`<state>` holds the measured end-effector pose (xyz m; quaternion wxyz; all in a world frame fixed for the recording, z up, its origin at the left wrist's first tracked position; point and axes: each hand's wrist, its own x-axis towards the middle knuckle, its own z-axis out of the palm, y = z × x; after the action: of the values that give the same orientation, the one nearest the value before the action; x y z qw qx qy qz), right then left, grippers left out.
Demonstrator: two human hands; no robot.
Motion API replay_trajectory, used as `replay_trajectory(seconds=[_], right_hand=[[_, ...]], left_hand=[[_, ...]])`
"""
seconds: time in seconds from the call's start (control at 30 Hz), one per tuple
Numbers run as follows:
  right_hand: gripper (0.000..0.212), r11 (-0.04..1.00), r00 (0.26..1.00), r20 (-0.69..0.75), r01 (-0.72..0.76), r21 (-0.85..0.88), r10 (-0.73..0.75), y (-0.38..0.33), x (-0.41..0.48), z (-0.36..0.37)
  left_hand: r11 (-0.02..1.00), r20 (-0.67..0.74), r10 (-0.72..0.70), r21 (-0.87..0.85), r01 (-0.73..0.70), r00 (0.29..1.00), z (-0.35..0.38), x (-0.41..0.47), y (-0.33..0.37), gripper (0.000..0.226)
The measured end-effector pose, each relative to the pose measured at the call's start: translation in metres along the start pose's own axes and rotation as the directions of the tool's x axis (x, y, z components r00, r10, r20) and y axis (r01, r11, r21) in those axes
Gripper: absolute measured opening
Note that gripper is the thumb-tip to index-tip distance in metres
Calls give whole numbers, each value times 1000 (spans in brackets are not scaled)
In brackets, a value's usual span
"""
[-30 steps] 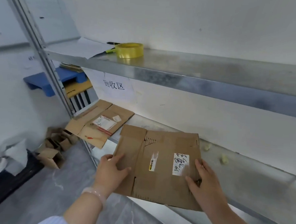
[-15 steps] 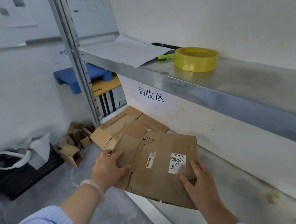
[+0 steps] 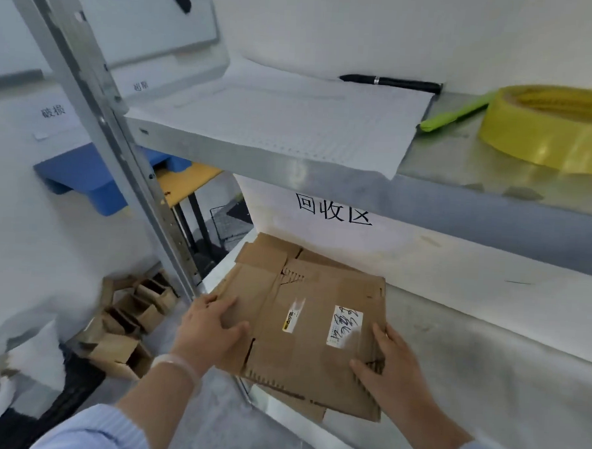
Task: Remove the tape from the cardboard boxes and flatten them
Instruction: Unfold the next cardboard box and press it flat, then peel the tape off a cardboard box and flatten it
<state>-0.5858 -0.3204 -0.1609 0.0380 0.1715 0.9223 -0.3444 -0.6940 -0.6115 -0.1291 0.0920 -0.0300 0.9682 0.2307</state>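
A flattened brown cardboard box (image 3: pixel 315 359) with a white handwritten label and a small yellow-black sticker lies at the left end of the lower metal shelf (image 3: pixel 485 371). It rests on top of another flattened cardboard (image 3: pixel 269 248), whose far edge sticks out behind it. My left hand (image 3: pixel 210 329) grips the box's left edge, thumb on top. My right hand (image 3: pixel 390 366) holds its right edge near the label. The box's near corner overhangs the shelf front.
The upper shelf (image 3: pixel 461 185) carries a white paper sheet (image 3: pixel 286 121), a black pen (image 3: pixel 391 81), a green pen (image 3: pixel 454 112) and a yellow tape roll (image 3: pixel 553 131). A steel upright (image 3: pixel 120 153) stands left. Small open cardboard boxes (image 3: pixel 128 325) lie on the floor.
Both hands have carried the flattened box leftward along the lower shelf and onto the other flattened cardboard. My view has moved closer and to the left.
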Motion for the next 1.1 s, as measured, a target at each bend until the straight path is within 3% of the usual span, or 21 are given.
replay_trajectory(seconds=[0.27, 0.5, 0.67, 0.77, 0.97, 1.1], right_hand=[[86, 966, 963, -75, -260, 1, 259, -34, 7, 47], [80, 884, 956, -42, -285, -372, 290, -42, 3, 52], [79, 883, 967, -69, -252, -396, 245, -43, -7, 40], [77, 887, 970, -162, -232, -399, 181, -41, -24, 25], [95, 877, 941, -310, -259, -405, 135, -13, -88, -21], [77, 816, 871, -447, -404, -414, 204, 32, -147, -65]], left_hand=[[962, 86, 273, -14, -273, 958, -2, 78, -19, 67], [843, 274, 325, 349, -408, 905, 16, 92, -22, 94], [842, 247, 397, 284, -458, 884, 13, 87, -14, 95], [765, 237, 570, 196, -613, 787, 11, 67, 13, 88], [442, 164, 869, 171, -881, 468, 36, -7, 100, 66], [271, 170, 938, 176, -946, 300, 64, -71, 166, 61]])
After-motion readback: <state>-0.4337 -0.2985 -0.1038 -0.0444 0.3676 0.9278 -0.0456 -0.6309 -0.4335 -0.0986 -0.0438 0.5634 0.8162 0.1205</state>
